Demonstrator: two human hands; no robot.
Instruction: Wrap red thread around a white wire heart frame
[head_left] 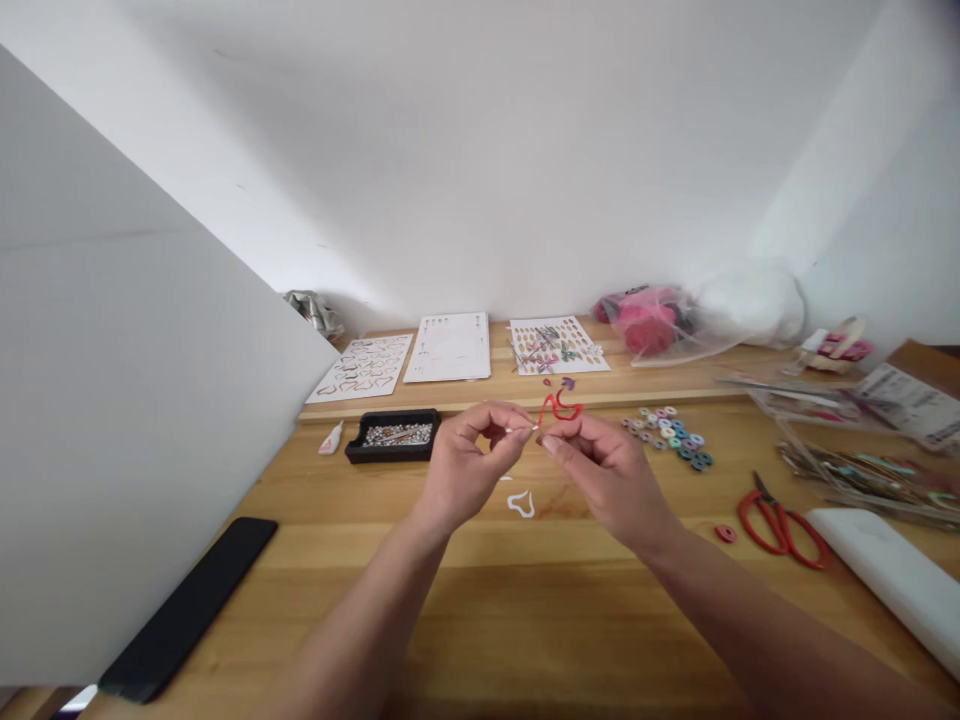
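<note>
Both hands meet near the middle of the wooden table, fingertips almost touching. My left hand [474,455] is pinched on a tiny white piece at the lower end of a red strip [550,408]. Close beside it, my right hand [600,465] is also pinched; what lies between its fingertips is too small to make out. The red strip loops up and to the right beyond the fingers. Below the hands a white curved outline shape [520,505] lies on the wood. Small red and purple pieces [568,383] rest just behind the strip.
At left are a black tray of beads [394,436], a glue bottle [331,438] and a black slab [191,605]. Patterned sheets [447,347] stand behind. To the right are small spools [677,440], red-handled scissors [781,525], a white case [889,575] and plastic bags [652,325].
</note>
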